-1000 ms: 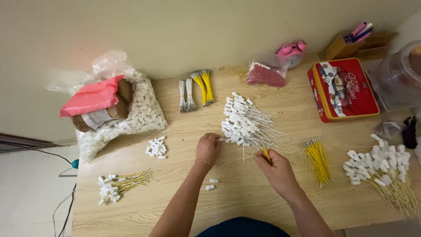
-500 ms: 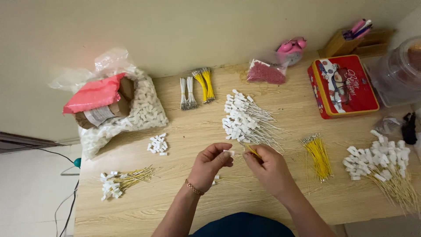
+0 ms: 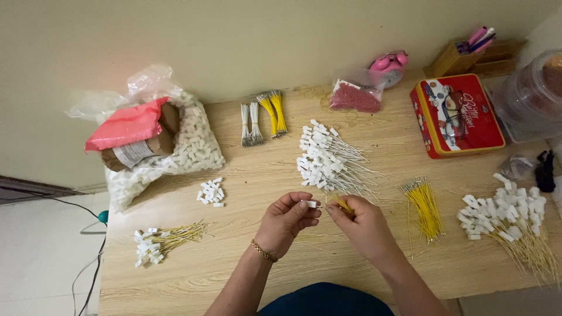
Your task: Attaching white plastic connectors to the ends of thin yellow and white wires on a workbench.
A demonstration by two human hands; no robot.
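My left hand [image 3: 285, 222] pinches a small white block [image 3: 310, 203] between thumb and fingers. My right hand [image 3: 362, 225] grips a thin yellow wire [image 3: 342, 203] whose tip points at that block. The two hands meet above the wooden table [image 3: 246, 175], just in front of a heap of white-tipped silver wires [image 3: 328, 161]. A loose bunch of yellow wires [image 3: 425, 208] lies right of my right hand. A small cluster of white blocks [image 3: 211, 191] sits to the left.
A plastic bag of white blocks [image 3: 175, 152] with a pink packet sits at the back left. Yellow wires with white tips lie at the front left [image 3: 158, 241] and far right [image 3: 515, 219]. A red tin [image 3: 456, 114], wire bundles [image 3: 261, 117] and a pink bead bag [image 3: 356, 96] line the back.
My left hand lifted off the table and turned up with a white block. Both hands came together, and the right hand brought the yellow wire to the block.
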